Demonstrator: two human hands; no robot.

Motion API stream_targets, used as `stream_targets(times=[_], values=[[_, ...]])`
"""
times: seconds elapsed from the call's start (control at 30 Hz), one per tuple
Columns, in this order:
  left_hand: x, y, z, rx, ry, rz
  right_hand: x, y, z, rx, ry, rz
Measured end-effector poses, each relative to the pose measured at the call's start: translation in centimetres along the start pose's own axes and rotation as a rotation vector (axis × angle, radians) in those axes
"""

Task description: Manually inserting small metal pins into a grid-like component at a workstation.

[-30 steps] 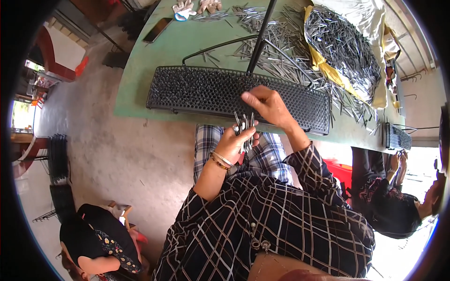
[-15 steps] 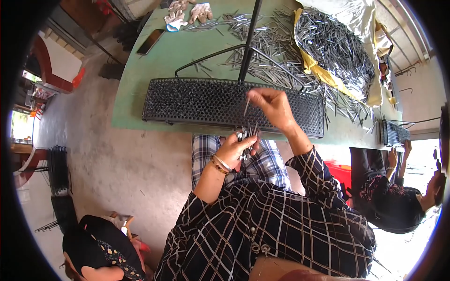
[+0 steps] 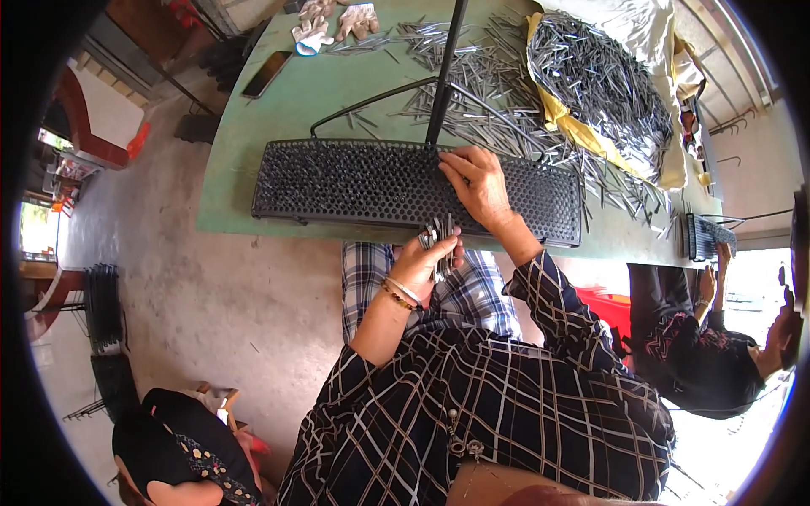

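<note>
A long black perforated rack [image 3: 337, 190] lies along the table's near edge. Its left part is filled with dark strip ends, while open round holes show on the right. My left hand [image 3: 419, 260] is closed around a bundle of thin metal strips [image 3: 442, 228], held upright just in front of the rack. Over the rack's middle, near its far edge, my right hand [image 3: 479, 185] is bent with thumb and fingertips pinched together at the holes. Whatever lies between those fingertips is hidden.
Behind the rack rises a black metal rod [image 3: 447, 67] with a bent wire frame. Loose strips [image 3: 481, 93] cover the green table [image 3: 354, 67] beside an open sack [image 3: 548, 110] of more. A phone [image 3: 267, 74] and gloves [image 3: 312, 35] lie far left. Another person [image 3: 709, 363] works at right.
My right hand has moved up and slightly left, bringing its fingertips down onto the rack. The strip that showed in its pinch is out of sight. My left hand keeps its bundle.
</note>
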State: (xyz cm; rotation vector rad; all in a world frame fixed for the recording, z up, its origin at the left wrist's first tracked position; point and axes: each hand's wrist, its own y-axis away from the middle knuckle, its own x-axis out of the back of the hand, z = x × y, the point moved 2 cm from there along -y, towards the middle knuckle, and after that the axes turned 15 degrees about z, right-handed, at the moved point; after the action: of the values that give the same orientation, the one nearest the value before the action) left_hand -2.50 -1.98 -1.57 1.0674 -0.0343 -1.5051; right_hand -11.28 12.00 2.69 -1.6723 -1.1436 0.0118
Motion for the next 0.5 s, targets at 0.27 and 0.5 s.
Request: stream_targets(times=[0.27, 0.5], values=[[-0.2, 0.5, 0.7, 0.014, 0.045, 0.04, -0.3, 0.0, -0.5, 0.091, 0.032, -0.09], [-0.6, 1.1, 1.5, -0.071, 0.038, 0.09, 1.5, -0.1, -1.7, -0.307, -0.287, -0.263]])
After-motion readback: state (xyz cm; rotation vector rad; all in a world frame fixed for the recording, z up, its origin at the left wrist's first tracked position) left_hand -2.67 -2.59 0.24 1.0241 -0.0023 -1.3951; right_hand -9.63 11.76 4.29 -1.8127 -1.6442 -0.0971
